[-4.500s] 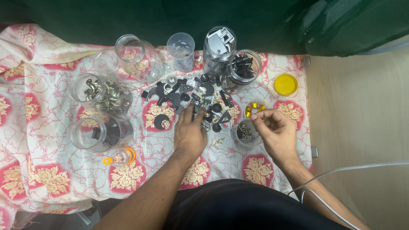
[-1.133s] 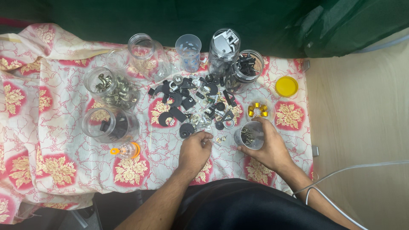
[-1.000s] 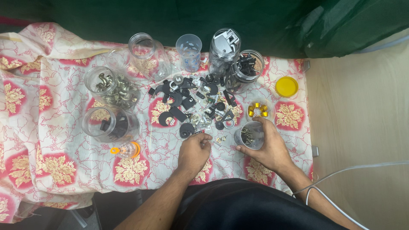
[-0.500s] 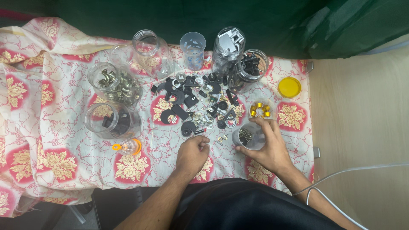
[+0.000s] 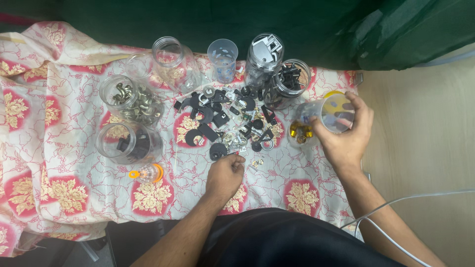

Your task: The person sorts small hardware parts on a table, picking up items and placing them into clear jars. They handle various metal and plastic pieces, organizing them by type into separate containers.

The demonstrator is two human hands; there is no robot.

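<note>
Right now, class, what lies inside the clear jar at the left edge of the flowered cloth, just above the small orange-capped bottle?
The clear jar holds a few black parts, seen through its wall. Their exact shape is too blurred to tell, and whatever lies beneath them is hidden.

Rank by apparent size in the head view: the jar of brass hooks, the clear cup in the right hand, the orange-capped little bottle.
1. Jar of brass hooks, largest.
2. Clear cup in the right hand; raised toward the camera, so it may look bigger than it is.
3. Orange-capped bottle, clearly smallest.
</note>
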